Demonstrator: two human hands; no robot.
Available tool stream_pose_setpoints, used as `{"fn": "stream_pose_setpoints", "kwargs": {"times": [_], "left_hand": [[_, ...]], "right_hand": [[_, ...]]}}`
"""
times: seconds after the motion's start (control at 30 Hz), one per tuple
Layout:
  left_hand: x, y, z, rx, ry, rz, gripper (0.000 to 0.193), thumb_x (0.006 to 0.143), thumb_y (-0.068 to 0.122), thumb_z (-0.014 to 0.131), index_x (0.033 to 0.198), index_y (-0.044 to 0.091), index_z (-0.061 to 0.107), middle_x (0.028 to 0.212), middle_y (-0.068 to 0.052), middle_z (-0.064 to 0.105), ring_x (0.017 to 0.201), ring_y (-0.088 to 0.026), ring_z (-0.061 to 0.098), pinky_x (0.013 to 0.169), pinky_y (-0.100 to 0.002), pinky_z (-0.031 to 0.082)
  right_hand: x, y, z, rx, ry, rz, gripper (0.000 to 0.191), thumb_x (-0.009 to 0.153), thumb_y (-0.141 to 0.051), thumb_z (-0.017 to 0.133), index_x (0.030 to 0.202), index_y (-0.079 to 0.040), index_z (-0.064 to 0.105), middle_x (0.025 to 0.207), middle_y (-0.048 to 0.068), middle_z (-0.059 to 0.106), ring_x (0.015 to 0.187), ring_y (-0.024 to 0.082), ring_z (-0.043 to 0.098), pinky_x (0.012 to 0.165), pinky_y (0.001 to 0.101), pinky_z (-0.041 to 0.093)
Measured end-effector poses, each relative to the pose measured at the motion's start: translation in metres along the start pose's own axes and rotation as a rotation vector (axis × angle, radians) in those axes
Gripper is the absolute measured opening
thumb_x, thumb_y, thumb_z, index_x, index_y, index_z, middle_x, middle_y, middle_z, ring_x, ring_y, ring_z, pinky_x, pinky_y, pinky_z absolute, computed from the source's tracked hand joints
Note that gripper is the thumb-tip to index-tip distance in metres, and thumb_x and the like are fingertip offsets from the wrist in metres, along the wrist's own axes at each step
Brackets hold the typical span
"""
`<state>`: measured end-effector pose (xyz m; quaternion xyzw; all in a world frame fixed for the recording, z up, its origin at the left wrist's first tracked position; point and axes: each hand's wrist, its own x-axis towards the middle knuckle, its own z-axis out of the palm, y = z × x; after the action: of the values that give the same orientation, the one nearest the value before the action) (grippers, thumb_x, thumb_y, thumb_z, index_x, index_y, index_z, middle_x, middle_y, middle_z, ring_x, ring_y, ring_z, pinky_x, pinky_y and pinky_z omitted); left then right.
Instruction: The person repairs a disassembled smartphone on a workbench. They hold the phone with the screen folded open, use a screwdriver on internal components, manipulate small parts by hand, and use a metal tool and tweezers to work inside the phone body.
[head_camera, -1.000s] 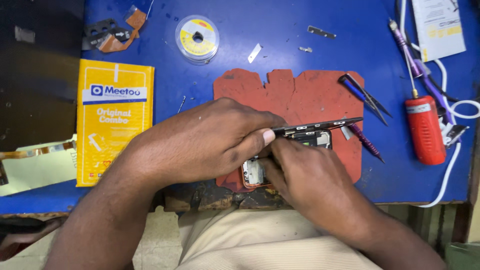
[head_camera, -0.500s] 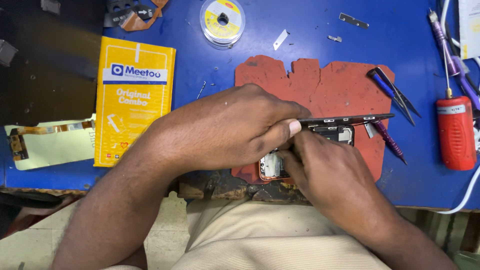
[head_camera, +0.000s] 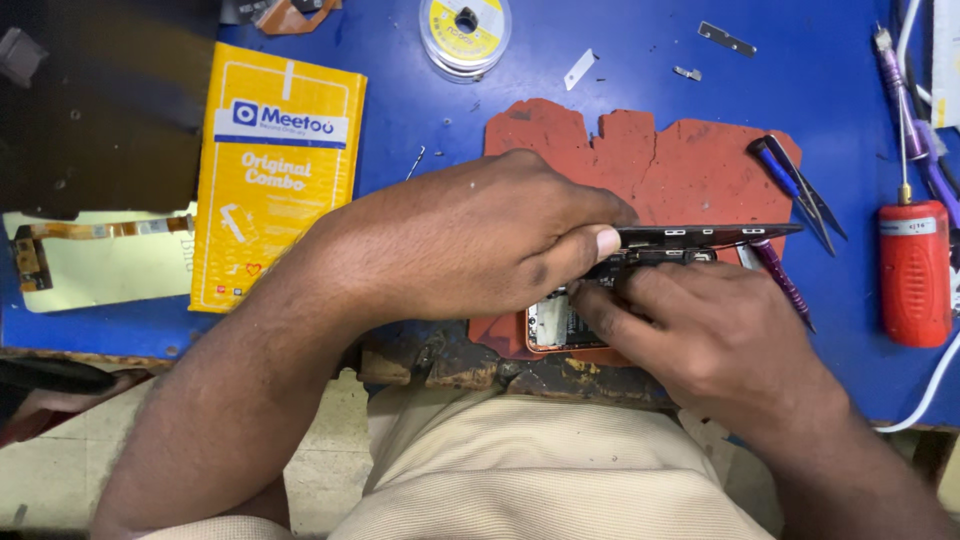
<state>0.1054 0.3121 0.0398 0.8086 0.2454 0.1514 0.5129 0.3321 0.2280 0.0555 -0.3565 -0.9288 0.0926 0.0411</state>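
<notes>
One phone (head_camera: 560, 325) under both hands: left hand (head_camera: 480, 240) pinching lifted screen (head_camera: 700, 236), right hand (head_camera: 715, 335) curled on phone body. One red mat (head_camera: 690, 170), one spool (head_camera: 465, 30).

Single head view, looking steeply down, close over blue workbench (head_camera: 620, 70) edge
</notes>
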Motion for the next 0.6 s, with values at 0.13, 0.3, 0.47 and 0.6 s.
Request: {"fn": "stream_pose_setpoints", "kwargs": {"times": [0.13, 0.3, 0.47, 0.6], "left_hand": [[-0.002, -0.002, 0.002, 0.023, 0.002, 0.012, 0.029, 0.101, 0.026, 0.047, 0.099, 0.007, 0.069, 0.076, -0.017, 0.070, 0.079, -0.037, 0.071, 0.073, -0.053, 0.049], [-0.004, -0.005, 0.004, 0.019, 0.011, 0.029, 0.030, 0.102, 0.027, 0.047, 0.095, 0.007, 0.069, 0.072, -0.015, 0.070, 0.074, -0.036, 0.071, 0.071, -0.051, 0.051], [-0.004, -0.007, 0.005, 0.025, 0.014, 0.039, 0.031, 0.102, 0.027, 0.048, 0.093, 0.006, 0.069, 0.072, -0.015, 0.070, 0.073, -0.036, 0.070, 0.070, -0.051, 0.052], [-0.003, -0.006, 0.004, 0.027, 0.014, 0.043, 0.030, 0.101, 0.026, 0.048, 0.093, 0.007, 0.069, 0.072, -0.015, 0.070, 0.073, -0.036, 0.070, 0.070, -0.051, 0.052]], "right_hand": [[-0.001, 0.008, 0.003, -0.117, -0.044, -0.131, 0.030, 0.077, -0.016, 0.070, 0.106, -0.011, 0.076, 0.075, 0.001, 0.058, 0.067, 0.017, 0.065, 0.057, 0.0365, 0.053], [-0.002, 0.012, 0.004, -0.149, -0.025, -0.200, 0.035, 0.078, -0.013, 0.069, 0.112, -0.010, 0.076, 0.084, 0.001, 0.063, 0.073, 0.015, 0.066, 0.061, 0.0347, 0.055], [-0.003, 0.014, 0.005, -0.140, -0.039, -0.202, 0.033, 0.079, -0.013, 0.070, 0.112, -0.011, 0.076, 0.083, 0.001, 0.062, 0.072, 0.016, 0.065, 0.061, 0.0352, 0.056], [-0.001, 0.015, 0.004, -0.152, -0.079, -0.215, 0.034, 0.078, -0.013, 0.071, 0.112, -0.011, 0.075, 0.083, 0.001, 0.062, 0.070, 0.016, 0.065, 0.058, 0.0355, 0.055]]}}
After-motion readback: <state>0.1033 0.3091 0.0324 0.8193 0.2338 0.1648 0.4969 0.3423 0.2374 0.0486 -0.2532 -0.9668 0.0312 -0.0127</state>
